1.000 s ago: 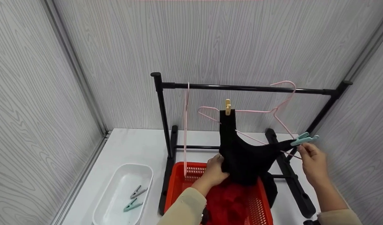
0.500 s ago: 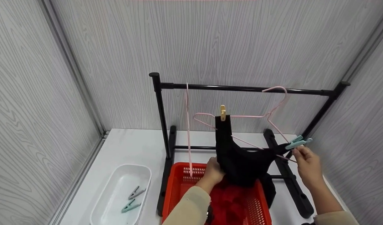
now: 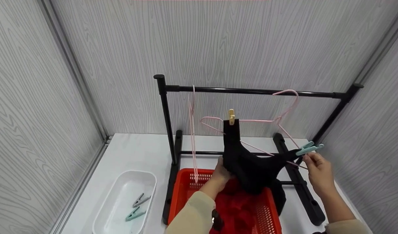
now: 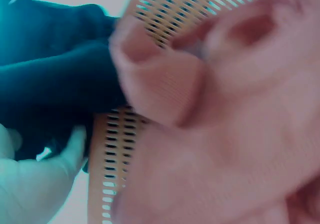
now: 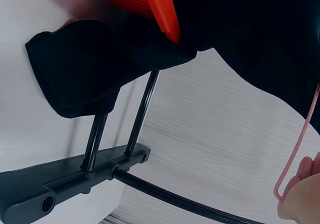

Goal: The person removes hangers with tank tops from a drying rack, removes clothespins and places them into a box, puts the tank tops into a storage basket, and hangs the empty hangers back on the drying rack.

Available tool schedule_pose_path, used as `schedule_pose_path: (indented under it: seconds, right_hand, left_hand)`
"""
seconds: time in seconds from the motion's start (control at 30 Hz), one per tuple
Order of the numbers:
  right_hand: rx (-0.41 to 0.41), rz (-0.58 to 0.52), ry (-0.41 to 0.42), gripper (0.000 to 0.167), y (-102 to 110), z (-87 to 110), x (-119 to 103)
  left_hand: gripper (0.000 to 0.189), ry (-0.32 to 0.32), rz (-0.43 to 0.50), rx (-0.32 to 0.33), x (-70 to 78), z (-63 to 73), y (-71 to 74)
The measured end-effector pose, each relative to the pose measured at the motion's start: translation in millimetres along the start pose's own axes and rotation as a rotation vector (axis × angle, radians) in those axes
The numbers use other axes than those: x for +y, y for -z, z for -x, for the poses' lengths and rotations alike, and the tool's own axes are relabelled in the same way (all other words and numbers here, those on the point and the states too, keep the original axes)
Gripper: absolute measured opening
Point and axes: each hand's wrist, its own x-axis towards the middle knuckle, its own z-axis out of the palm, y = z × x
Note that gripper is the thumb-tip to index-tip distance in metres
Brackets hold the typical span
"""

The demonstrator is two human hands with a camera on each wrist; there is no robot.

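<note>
A black tank top (image 3: 251, 165) hangs from a pink hanger (image 3: 256, 121), its lower part draping over the red basket's edge. One strap is fixed by a yellow clothespin (image 3: 231, 117), the other by a teal clothespin (image 3: 306, 149) at the hanger's right end. My left hand (image 3: 222, 170) grips the top's left side, its fingers partly hidden behind the cloth; thumb and cloth show in the left wrist view. Just below the teal clothespin, my right hand (image 3: 320, 172) pinches the hanger's corner, with fingers curled by the pink wire (image 5: 295, 151) in the right wrist view.
The hanger hooks over a black rack's bar (image 3: 218, 89). Another pink hanger (image 3: 193, 139) hangs edge-on at the left. Below stands a red basket (image 3: 178, 195) with red clothing (image 3: 236, 211). At left, a white tray (image 3: 103, 211) holds a grey clothespin (image 3: 140, 200) and a green clothespin (image 3: 135, 214).
The hanger, black top and right hand have shifted slightly left and down. My left hand keeps its grip on the cloth, while the left hanger has swung a little.
</note>
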Motion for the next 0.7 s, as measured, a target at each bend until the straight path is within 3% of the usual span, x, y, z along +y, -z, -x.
schedule_pose_path:
  seconds: [0.1, 0.23, 0.3, 0.43, 0.53, 0.7]
  right_hand:
    - [0.009, -0.001, -0.013, 0.011, 1, -0.1, 1]
    - [0.023, -0.017, -0.039, 0.015, 2, 0.4, 0]
    - [0.03, -0.036, -0.052, 0.016, 1, 0.6, 0]
    - [0.063, -0.069, -0.06, 0.017, 0, 1.5, -5]
    - [0.08, -0.096, -0.065, 0.018, 0, 2.4, -8]
    - [0.099, -0.135, -0.081, 0.019, 0, 2.6, -12]
  left_hand:
    - [0.017, 0.101, 0.323, 0.025, 9.0, 1.9, -2.6]
    - [0.007, 0.135, 0.533, 0.064, 23.9, 0.1, -5.9]
    - [0.011, 0.145, 0.6, 0.09, 32.2, -1.2, -6.6]
    - [0.015, 0.093, 0.72, 0.1, 50.0, -2.4, -7.7]
    - [0.019, 0.044, 0.781, 0.039, 62.3, -2.0, -7.9]
    - [0.016, -0.04, 0.805, -0.067, 82.4, 4.1, -9.2]
